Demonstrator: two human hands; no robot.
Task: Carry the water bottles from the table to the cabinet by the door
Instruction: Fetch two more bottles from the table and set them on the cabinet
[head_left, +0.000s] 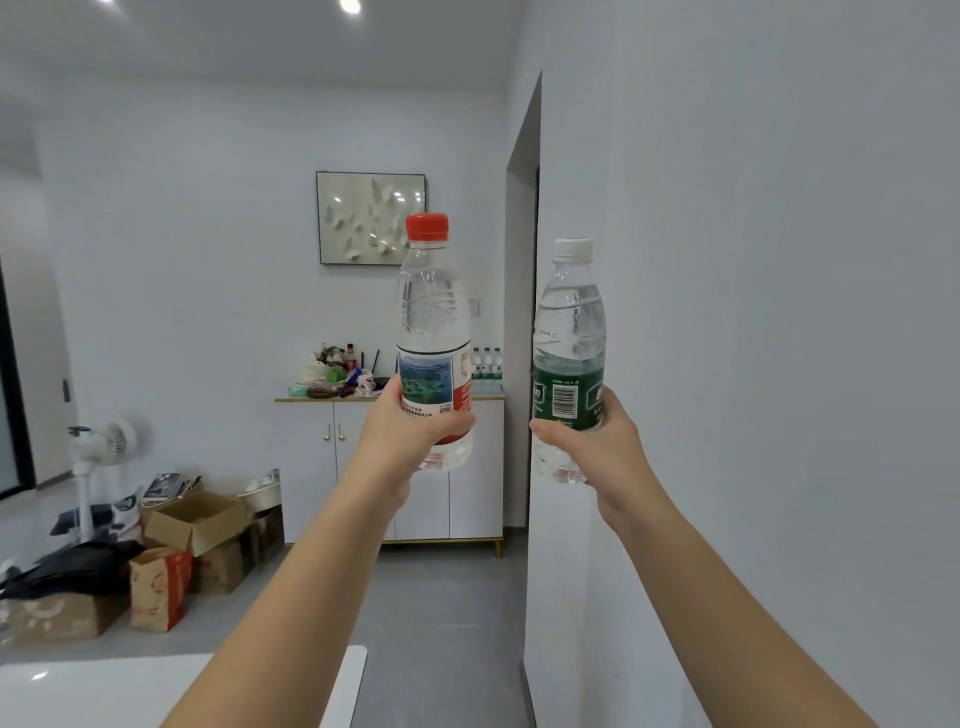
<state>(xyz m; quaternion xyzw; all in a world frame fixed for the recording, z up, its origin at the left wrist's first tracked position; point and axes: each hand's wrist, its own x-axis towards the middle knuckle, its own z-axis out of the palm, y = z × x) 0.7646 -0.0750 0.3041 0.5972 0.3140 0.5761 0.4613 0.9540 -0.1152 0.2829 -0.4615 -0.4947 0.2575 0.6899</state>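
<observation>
My left hand (410, 434) grips the lower part of an upright clear water bottle with a red cap (434, 312), held out in front of me. My right hand (597, 441) grips a second upright bottle with a white cap and green label (570, 332). Both arms are stretched forward at chest height. Across the room stands a white cabinet (421, 499) with a gold-edged top, beside a dark doorway (522, 322). On its right end stand three small green-labelled bottles (487, 364).
A white table corner (104, 686) lies at the bottom left. Cardboard boxes (197, 525), a paper bag and a white fan (104, 452) crowd the floor at left. A white wall (753, 364) runs close on my right. Clutter (337, 371) covers the cabinet's left half. Grey floor leads to the cabinet.
</observation>
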